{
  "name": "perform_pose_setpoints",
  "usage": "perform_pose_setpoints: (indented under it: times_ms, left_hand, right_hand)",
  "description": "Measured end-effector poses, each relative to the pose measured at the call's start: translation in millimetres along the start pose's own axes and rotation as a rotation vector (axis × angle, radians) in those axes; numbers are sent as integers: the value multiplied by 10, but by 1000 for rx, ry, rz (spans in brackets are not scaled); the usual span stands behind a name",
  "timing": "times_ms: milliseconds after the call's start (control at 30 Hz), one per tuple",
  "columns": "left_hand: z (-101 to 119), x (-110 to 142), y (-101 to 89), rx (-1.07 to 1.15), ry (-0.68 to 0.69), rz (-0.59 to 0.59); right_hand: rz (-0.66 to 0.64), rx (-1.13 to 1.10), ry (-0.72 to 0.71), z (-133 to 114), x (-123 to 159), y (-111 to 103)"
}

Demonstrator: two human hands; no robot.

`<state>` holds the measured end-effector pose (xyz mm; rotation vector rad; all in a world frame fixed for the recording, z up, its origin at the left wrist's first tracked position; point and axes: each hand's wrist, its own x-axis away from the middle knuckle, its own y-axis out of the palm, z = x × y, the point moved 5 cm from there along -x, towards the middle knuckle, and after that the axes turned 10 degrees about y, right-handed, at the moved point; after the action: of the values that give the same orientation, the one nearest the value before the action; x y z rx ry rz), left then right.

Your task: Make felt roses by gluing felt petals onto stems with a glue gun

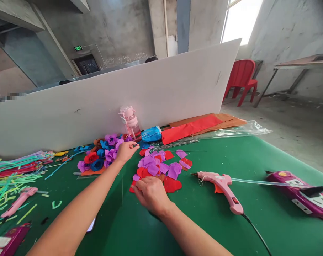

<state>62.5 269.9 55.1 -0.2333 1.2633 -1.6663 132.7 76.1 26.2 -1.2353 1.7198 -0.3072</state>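
Note:
My left hand point(126, 151) is raised between a bunch of paper flowers point(97, 156) and a pile of loose petals; its thumb and fingertips come together, and anything between them is too small to make out. The flowers are purple, red, blue and brown. My right hand point(152, 195) is over the near edge of the purple and red petals point(151, 165), its fingers curled, and what they hold, if anything, is hidden. A pink glue gun point(221, 183) lies to the right with a clear glue stick in its back. One thin wire point(122, 192) lies below my left hand.
Behind the petals stand a pink bottle point(131, 122) and a blue packet point(151, 134), beside red paper point(190, 128). A purple device point(297, 192) lies far right. Left are coloured strips point(20, 167) and another glue gun point(19, 202). A white board point(161, 89) borders the green table.

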Motion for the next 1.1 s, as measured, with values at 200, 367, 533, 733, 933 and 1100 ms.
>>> perform_pose_setpoints:
  times_ms: [200, 367, 533, 733, 933, 1100]
  left_hand:
    - [-115, -318, 380, -249, -22, -110]
    - [-238, -384, 522, -267, -49, -65]
    - [-282, -346, 333, -239, -90, 7]
    - [-27, 64, 35, 192, 10, -180]
    - [-11, 135, 96, 219, 24, -293]
    - [-163, -184, 397, 21, -3, -128]
  right_hand:
    - [-7, -7, -4, -1, 15, 18]
    - [-30, -23, -1, -9, 22, 27]
    - [-29, -21, 18, 6, 12, 33]
    - [41, -61, -27, -50, 19, -53]
    - [36, -83, -50, -69, 31, -58]
    - [8, -66, -48, -46, 36, -31]
